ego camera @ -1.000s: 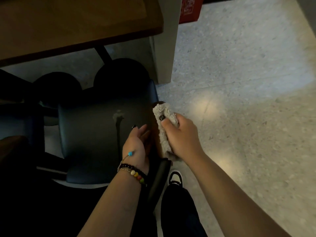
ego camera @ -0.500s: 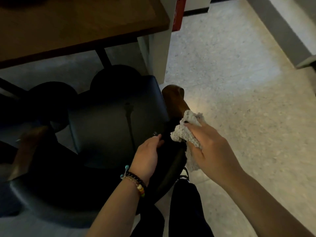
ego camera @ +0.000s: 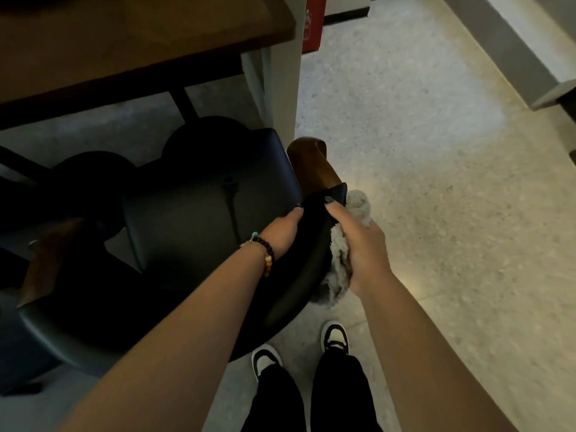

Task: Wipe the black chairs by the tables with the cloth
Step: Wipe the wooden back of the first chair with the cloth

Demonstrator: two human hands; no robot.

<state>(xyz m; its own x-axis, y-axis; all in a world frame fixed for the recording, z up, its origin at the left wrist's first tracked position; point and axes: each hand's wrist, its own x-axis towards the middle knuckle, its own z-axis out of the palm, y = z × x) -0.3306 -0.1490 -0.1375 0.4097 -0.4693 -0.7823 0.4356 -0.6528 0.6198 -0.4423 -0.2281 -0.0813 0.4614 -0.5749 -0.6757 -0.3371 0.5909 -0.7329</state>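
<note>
The right hand (ego camera: pixel 358 244) grips a grey fluffy cloth (ego camera: pixel 343 263), its fingers curled round the wad and its thumb laid over the top of the black chair's (ego camera: pixel 187 232) curved backrest (ego camera: pixel 299 275). The cloth is pressed against the outer face of that backrest, at its right end, with a puff showing above the knuckles and a ragged end hanging below the palm. The left hand (ego camera: pixel 282 232) holds the inner side of the same backrest, fingers curled over its top rim, just across the padding from the right hand; a beaded bracelet (ego camera: pixel 265 249) sits on that wrist. A brown wooden armrest (ego camera: pixel 313 168) runs forward from the right end of the backrest, past the right edge of the dark seat. The chair stands pushed in at a brown wooden table (ego camera: pixel 124 42), near the table's right corner. Below the hands, two black-and-white shoes (ego camera: pixel 333 336) stand on the pale speckled floor (ego camera: pixel 436 182).
</note>
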